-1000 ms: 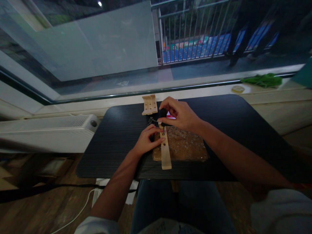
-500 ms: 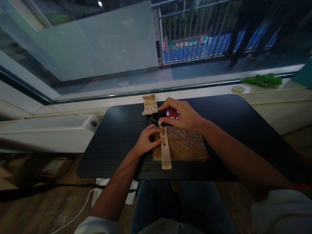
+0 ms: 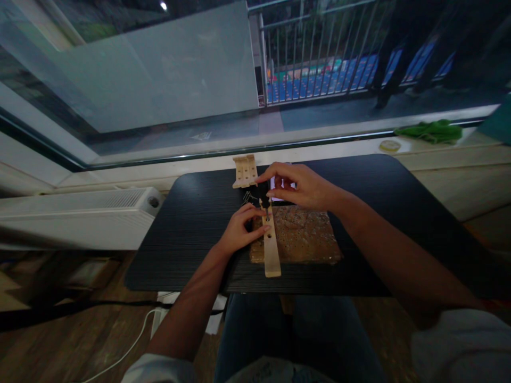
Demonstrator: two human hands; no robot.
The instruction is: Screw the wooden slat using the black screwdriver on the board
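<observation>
A pale wooden strip (image 3: 272,258) with holes lies across the left part of a brown plastic-wrapped block (image 3: 305,236). My left hand (image 3: 239,229) is closed on the strip, thumb and fingers at its left side near the holes. Above it, my right hand (image 3: 299,183) grips the black handle of a screwdriver (image 3: 263,192) between thumb and fingers. The tool stands upright, its metal shaft reaching down to a hole in the strip. Beyond my left hand lie several screws (image 3: 248,197). Several pale wooden pieces with holes (image 3: 246,171) sit side by side at the back.
The black table (image 3: 179,229) stands against a window sill. A phone with a lit screen (image 3: 279,186) lies partly hidden behind my right hand. On the sill are a green cloth-like bundle (image 3: 431,131) and a yellowish roll of tape (image 3: 389,146). A white radiator (image 3: 80,213) is at the left.
My right hand's fingers have shifted on the screwdriver, showing more of its black handle. The phone screen looks paler and more visible. My left hand and the strip have stayed put.
</observation>
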